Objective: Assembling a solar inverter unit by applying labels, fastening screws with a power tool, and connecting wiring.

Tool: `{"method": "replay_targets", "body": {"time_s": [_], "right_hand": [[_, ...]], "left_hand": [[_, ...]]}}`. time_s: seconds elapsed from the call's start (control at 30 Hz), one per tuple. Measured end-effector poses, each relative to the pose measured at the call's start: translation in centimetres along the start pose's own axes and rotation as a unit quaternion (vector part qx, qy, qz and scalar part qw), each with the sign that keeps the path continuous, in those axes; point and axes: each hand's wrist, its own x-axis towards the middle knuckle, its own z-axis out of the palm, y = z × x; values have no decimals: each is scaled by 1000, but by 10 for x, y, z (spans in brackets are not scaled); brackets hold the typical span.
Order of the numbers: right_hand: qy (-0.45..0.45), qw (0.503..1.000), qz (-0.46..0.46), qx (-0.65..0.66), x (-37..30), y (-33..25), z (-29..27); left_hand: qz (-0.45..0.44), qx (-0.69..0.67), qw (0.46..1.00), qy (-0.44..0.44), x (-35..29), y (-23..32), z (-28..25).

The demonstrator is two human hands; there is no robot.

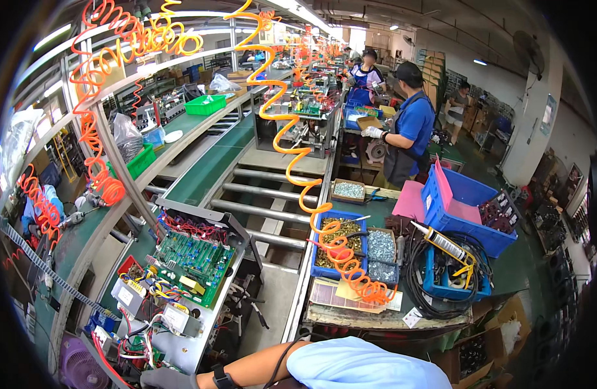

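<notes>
My right arm in a light blue sleeve (366,366) crosses the lower edge toward the left, with a black strap (223,377) at the wrist. At its end my right hand (170,378), in a grey glove, is beside the near end of an opened machine chassis (189,347); its fingers are cut off by the picture's rim, so their hold is hidden. On the chassis are a green circuit board (193,259), white-and-metal transformers (182,319) and bundles of coloured wires (133,334). My left hand is out of view.
Metal rollers (263,211) run beyond the chassis. Orange coiled air hoses (292,120) hang overhead. On the right bench stand a blue tray of brass fasteners (340,243), a caulking gun (444,243) and a blue crate (441,207). A co-worker (412,123) stands farther back; a purple fan (84,363) is lower left.
</notes>
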Motion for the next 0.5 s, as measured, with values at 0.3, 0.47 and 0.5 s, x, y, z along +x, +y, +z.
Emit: {"method": "replay_targets", "body": {"time_s": [0.3, 0.47, 0.5], "right_hand": [[59, 988, -77, -121, -8, -7, 7], [51, 986, -115, -111, -7, -3, 6], [44, 984, -140, -98, -7, 0, 4]], "left_hand": [[23, 27, 999, -37, 3, 1, -3], [42, -37, 998, -33, 8, -11, -1], [42, -36, 998, -37, 9, -11, -1]]}}
